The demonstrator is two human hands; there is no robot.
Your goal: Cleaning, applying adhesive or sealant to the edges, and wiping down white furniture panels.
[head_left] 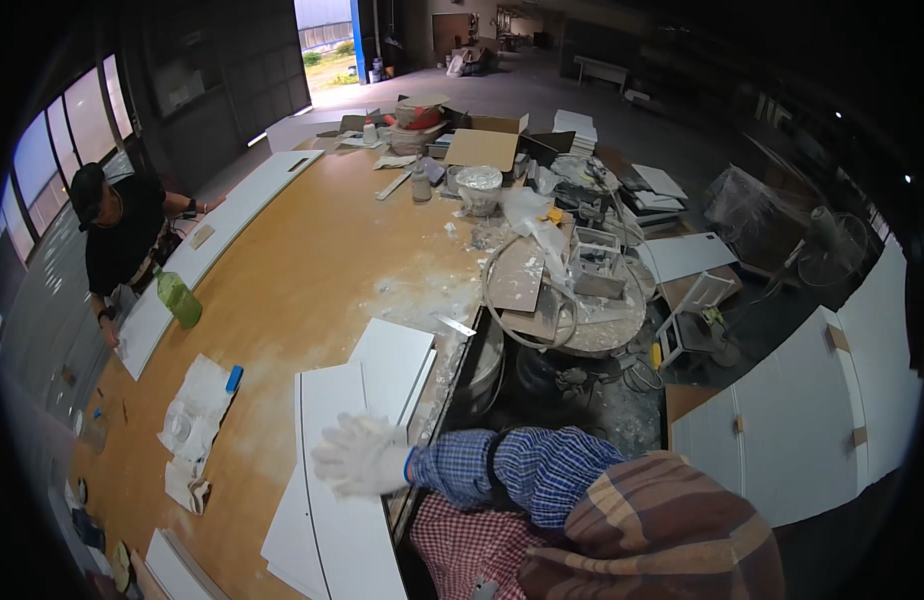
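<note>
My right hand [364, 456], in a white work glove and slightly blurred, reaches left across the table's edge. Its fingers look spread and lie on or just over a long white panel [332, 395], apparently holding nothing. Beneath that panel, another white board [397, 352] sticks out at the far end. A blue checked sleeve covers the arm, and red checked cloth shows below it. Just beyond the boards, a flat metal strip [455, 325] rests at the table edge. My left hand is out of view.
Across the tan table [312, 265], a person [127, 225] handles a long white board [227, 215] beside a green plastic jug [179, 302]. White paper [194, 415] and a blue block [235, 379] lie nearer. Buckets, cardboard and a coiled hose [489, 275] crowd the far right; large white panels [792, 420] stand right.
</note>
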